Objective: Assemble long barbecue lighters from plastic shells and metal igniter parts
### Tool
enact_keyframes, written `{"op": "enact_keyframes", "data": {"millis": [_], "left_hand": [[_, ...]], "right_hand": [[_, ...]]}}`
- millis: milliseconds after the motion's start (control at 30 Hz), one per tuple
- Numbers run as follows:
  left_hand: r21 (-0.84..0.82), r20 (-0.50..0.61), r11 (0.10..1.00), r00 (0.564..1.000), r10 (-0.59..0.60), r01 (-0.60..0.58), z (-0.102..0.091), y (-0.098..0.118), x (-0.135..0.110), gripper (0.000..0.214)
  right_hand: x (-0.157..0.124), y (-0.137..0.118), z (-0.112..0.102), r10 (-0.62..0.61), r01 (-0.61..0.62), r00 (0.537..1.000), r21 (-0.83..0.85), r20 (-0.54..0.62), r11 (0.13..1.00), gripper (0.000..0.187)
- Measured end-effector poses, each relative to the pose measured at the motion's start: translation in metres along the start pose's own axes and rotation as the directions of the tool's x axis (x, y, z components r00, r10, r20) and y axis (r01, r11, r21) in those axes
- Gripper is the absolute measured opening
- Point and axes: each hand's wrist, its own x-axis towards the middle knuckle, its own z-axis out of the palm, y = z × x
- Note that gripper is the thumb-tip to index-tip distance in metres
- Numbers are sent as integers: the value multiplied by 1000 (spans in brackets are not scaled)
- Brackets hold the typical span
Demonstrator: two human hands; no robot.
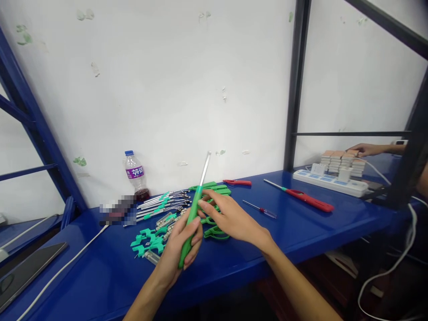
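A green long-nosed lighter [190,227] with a silver metal tube points up and away in front of me. My left hand [180,243] is wrapped round its lower body. The fingers of my right hand [227,214] close on its upper body, just below the teal collar. Under and behind my hands lie green lighter casings [216,232], partly hidden. To their left are metal tubes with wires [160,206], and teal plastic parts [147,243] sit nearer to me.
A screwdriver [264,210], a red casing piece [237,182] and a red lighter [306,199] lie to the right on the blue table [264,249]. A bottle [136,176] stands by the wall. Beyond the power strip [329,182], another person's hand [364,149] touches stacked blocks.
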Motion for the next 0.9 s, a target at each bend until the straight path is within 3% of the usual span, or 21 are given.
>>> {"op": "enact_keyframes", "data": {"millis": [167,300,433,567,667,833,900], "left_hand": [[-78,204,983,968,-148,167,4,5,-7,28],[-170,301,959,938,-170,228,6,8,-11,25],[-234,332,946,933,-140,225,6,8,-13,24],[-199,340,951,927,-162,239,7,9,-12,25],[-107,314,972,935,-166,209,8,7,-11,28],[179,158,982,983,-97,69,10,2,-11,34],[211,137,976,986,-90,59,12,2,-13,35]], "right_hand": [[5,3,-3,75,-37,995,462,-64,886,40],[4,0,-7,126,-14,984,653,-125,757,36],[3,-3,-8,153,11,971,673,-184,740,34],[4,-4,-10,196,71,929,670,-314,739,33],[4,-4,-15,194,75,915,622,-354,779,30],[3,-8,-19,146,69,907,481,-395,874,32],[3,-8,-19,133,77,900,451,-415,889,35]]}}
